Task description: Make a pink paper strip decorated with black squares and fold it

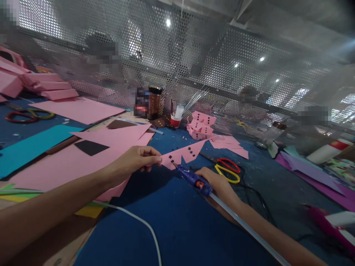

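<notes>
My left hand (141, 158) pinches the left end of a cut pink paper piece (190, 151), which carries small black squares and has a notch in its lower edge. In my right hand (219, 181) is a blue hot glue gun (194, 179), with a long clear glue stick (238, 220) running out of its back. The gun's nozzle is at the left part of the paper, beside a black square; I cannot tell whether it touches. Just beyond my right hand lie scissors (227, 170) with red and yellow handles.
Pink sheets (55, 166) and a turquoise strip (36, 144) lie at left. Behind stand a dark-lidded jar (155, 101), a red-and-white cup (175, 121) and dotted pink pieces (202, 125). A magenta glue gun (327, 225) lies at right. A white cable (138, 221) crosses the blue table (180, 232).
</notes>
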A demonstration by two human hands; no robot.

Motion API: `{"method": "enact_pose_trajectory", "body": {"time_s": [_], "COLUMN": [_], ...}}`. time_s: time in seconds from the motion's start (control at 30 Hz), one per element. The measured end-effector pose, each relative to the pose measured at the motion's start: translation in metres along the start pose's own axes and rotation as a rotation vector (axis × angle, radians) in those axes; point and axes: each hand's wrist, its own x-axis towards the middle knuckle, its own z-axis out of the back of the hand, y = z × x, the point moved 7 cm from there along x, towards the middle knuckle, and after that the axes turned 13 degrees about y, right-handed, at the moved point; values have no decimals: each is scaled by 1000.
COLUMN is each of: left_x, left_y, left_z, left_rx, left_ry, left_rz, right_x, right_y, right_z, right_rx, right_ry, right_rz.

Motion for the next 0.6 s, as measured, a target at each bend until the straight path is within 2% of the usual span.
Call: {"method": "enact_pose_trajectory", "body": {"time_s": [0.6], "left_x": [-2], "left_y": [-2], "left_z": [-1], "left_rx": [-5], "left_ry": [-1], "left_rz": [-9], "right_x": [0], "right_y": [3], "right_z": [0], "right_rx": [-13], "right_ry": [-12], "right_rz": [17]}}
